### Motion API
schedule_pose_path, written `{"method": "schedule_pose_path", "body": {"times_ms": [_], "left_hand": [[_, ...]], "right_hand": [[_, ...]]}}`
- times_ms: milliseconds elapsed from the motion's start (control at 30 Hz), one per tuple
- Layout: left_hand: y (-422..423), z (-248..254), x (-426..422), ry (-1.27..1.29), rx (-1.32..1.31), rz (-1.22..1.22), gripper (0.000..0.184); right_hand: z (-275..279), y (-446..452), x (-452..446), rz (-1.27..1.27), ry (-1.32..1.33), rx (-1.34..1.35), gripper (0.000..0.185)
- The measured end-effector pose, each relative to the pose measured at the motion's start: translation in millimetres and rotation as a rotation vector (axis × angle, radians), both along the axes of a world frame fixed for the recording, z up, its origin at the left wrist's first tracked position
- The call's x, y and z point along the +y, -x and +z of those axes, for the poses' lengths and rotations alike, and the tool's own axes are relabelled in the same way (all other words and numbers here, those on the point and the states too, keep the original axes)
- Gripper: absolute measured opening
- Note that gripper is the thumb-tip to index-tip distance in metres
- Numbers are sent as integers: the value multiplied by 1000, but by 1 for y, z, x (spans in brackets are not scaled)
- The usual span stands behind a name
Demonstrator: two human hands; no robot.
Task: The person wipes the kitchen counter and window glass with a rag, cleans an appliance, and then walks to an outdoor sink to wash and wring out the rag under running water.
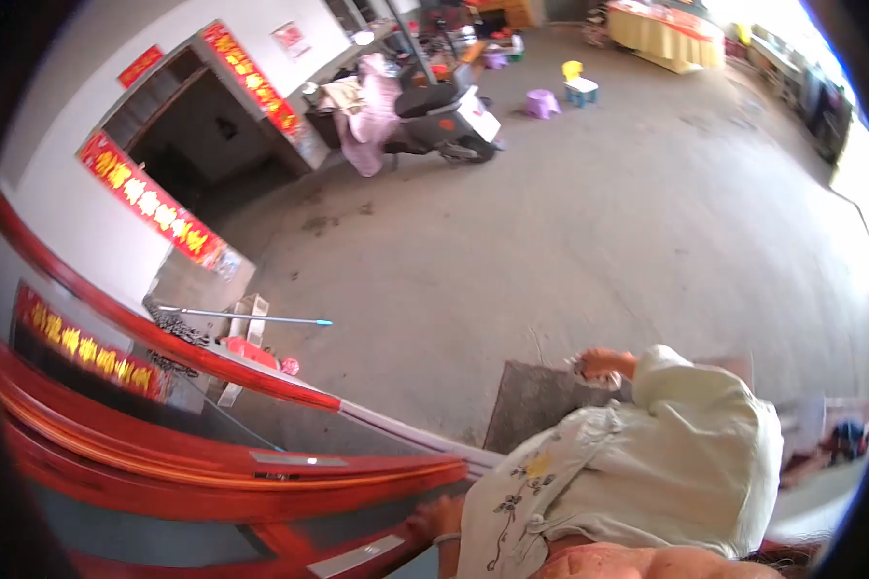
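My left hand [435,519] is blurred by motion beside the red wooden frame [377,487] at the lower left, and its fingers do not show clearly. A metal plate [357,557] sits on the frame close to that hand. My right hand [603,364] is curled in front of me, over a dark mat [531,400] on the floor. Something small and whitish shows at its fingers, too unclear to name. Both arms are in the pale sleeves of an embroidered shirt [589,473].
Red-framed dark panels at left reflect a banner [87,347]. A blue-tipped pole [261,317] lies near a red item [251,352]. Farther off are a doorway [203,135], a scooter [444,116], a purple stool [542,103], a small chair [579,87] and a cloth-covered table [661,43].
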State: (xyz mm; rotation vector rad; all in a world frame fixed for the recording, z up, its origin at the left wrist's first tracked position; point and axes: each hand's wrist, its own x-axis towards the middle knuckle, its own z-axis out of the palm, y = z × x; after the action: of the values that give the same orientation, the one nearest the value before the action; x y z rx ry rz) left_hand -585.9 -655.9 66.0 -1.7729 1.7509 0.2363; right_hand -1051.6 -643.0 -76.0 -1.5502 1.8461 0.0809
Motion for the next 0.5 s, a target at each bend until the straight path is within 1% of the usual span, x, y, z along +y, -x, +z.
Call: {"method": "schedule_pose_path", "body": {"times_ms": [33, 67, 100, 133, 167, 233, 300, 367, 400, 433, 467, 500], "left_hand": [[-11, -30, -4, 55, -64, 45, 52], [-30, -61, -5, 98, -137, 95, 60], [-30, -68, -5, 104, -138, 143, 60], [-26, -72, -4, 65, -218, 151, 63], [-23, -72, -3, 20, -300, 152, 66], [-12, -60, -1, -2, -333, 180, 67], [3, -47, -6, -26, -367, 193, 69], [20, -36, -17, -97, -290, 388, 69], [-37, -113, -4, 206, -412, 161, 67], [-82, -177, 8, 591, -559, -70, 65], [-95, -201, 16, 932, -653, -228, 63], [-70, -179, 28, 388, -407, 169, 63]], "right_hand": [[-36, 33, 4, 124, 145, 6, 33], [4, 45, 12, -231, -39, -141, 33], [-19, 74, 19, -260, 4, -180, 33], [-25, 98, 26, -212, 31, -127, 33], [-39, 122, 37, -204, 95, -81, 33], [-34, 157, 59, -419, 51, -179, 32], [-31, 181, 78, -524, 21, -138, 33], [-57, 207, 93, -521, -21, -129, 33], [-70, 217, 101, -509, -17, -131, 33], [-85, 225, 108, -496, 4, -95, 36], [-92, 233, 113, -483, 20, -58, 38], [-86, 238, 112, -474, 19, -59, 38]]}}
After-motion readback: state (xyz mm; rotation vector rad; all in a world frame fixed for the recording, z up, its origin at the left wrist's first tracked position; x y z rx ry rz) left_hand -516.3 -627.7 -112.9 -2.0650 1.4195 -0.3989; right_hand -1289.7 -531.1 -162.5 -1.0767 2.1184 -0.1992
